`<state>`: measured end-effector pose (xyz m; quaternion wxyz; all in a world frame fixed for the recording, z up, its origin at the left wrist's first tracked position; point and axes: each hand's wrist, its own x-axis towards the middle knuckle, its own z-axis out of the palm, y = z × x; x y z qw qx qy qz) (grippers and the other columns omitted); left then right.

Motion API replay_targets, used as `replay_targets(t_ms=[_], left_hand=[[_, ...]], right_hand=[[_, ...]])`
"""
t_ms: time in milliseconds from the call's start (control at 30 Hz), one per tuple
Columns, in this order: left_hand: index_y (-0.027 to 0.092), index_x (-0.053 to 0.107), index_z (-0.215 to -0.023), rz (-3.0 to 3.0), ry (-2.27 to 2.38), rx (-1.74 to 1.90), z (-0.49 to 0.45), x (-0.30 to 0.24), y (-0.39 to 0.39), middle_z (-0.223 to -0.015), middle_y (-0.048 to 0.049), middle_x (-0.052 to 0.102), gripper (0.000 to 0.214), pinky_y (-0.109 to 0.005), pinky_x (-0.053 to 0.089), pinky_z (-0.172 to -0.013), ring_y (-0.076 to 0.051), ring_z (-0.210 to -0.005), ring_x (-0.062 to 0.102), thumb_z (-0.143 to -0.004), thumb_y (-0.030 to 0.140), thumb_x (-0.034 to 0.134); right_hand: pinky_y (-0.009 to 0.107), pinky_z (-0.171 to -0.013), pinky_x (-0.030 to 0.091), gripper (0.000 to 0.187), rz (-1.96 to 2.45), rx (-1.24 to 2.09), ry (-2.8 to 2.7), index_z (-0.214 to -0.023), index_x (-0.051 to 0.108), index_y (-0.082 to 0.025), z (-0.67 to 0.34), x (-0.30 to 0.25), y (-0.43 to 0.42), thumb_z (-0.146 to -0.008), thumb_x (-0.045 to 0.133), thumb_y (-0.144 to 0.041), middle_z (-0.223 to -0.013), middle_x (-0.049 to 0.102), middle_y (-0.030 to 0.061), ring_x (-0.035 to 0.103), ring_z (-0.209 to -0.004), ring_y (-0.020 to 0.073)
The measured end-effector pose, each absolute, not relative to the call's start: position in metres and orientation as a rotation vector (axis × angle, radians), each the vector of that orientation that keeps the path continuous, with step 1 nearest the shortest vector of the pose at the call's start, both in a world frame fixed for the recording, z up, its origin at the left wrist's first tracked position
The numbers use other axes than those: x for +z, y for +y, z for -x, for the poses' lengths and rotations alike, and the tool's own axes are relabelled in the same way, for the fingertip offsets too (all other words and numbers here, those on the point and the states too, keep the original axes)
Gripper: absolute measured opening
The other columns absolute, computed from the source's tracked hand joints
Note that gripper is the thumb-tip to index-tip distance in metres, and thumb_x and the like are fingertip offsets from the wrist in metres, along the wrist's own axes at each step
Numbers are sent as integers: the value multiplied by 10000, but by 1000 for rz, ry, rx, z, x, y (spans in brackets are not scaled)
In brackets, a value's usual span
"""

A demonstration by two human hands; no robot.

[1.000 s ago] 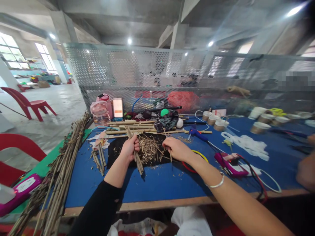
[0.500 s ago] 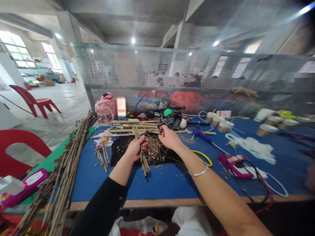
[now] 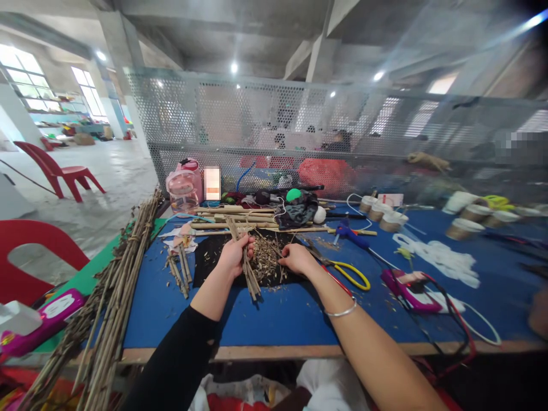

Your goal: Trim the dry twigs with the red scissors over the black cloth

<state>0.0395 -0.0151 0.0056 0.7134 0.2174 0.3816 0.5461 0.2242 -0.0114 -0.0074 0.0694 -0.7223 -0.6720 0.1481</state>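
My left hand (image 3: 233,257) is closed around a small bundle of short dry sticks (image 3: 252,282), which slants over the black cloth (image 3: 206,261). Loose plant bits and twig pieces (image 3: 266,257) are heaped on that cloth between my hands. At the heap's right side, my right hand (image 3: 297,260) is lowered with its fingers pinched together; whatever lies between the fingertips is too small to make out. Beside my right wrist rests a cutting tool with yellow and red handles (image 3: 351,275), partly covered by my forearm. A few cut sticks (image 3: 182,268) lie left of the cloth.
Long dry stalks (image 3: 128,257) lie along the table's left side. Behind the heap are bamboo sticks (image 3: 240,218) and a blue glue gun (image 3: 351,234). Paper cups (image 3: 391,220), white ribbon (image 3: 439,257) and a purple-and-white power strip (image 3: 411,291) with cables occupy the right. A perforated metal screen (image 3: 240,125) stands behind.
My right hand has come down and nearer from the heap's far edge to its right side, uncovering more of the cutting tool. My left hand keeps its stick bundle almost in place.
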Motion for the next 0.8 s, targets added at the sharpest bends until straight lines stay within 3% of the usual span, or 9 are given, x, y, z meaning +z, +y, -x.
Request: replay_targets(t_ms=[133,300,633,800], left_hand=[[97,521,-737,-491,884,1230,-40,2,-12,-539,15,490,60,-109,360,-342,-21,-386,432,-789,125,535],[118,532,-825,-506,865,1238,-40,-1,-11,-590,19,505,63,-113,330,-331,-21,-385,429,-767,108,555],[125,530,-809,-565,908,1200,-41,-2,-12,-585,19,497,66,-128,333,-331,-31,-383,428,-761,143,571],[125,521,-810,-545,900,1207,-40,-2,-11,-581,17,496,61,-128,332,-331,-31,-383,427,-764,130,561]], right_hand=[[220,-551,403,104,2216,511,-2000,-616,641,-171,-221,-8,-8,-644,613,-267,-607,644,67,620,-622,170],[222,-563,431,69,2265,509,-1933,-601,653,-148,-215,-7,-3,-613,598,-187,-558,638,96,631,-609,187],[315,-734,452,131,2279,413,-1709,-705,644,-173,-214,-11,4,-578,613,-156,-915,658,125,605,-913,257],[266,-601,473,78,2170,629,-1619,-653,589,-162,-225,-8,6,-587,614,-127,-640,637,60,635,-663,196]])
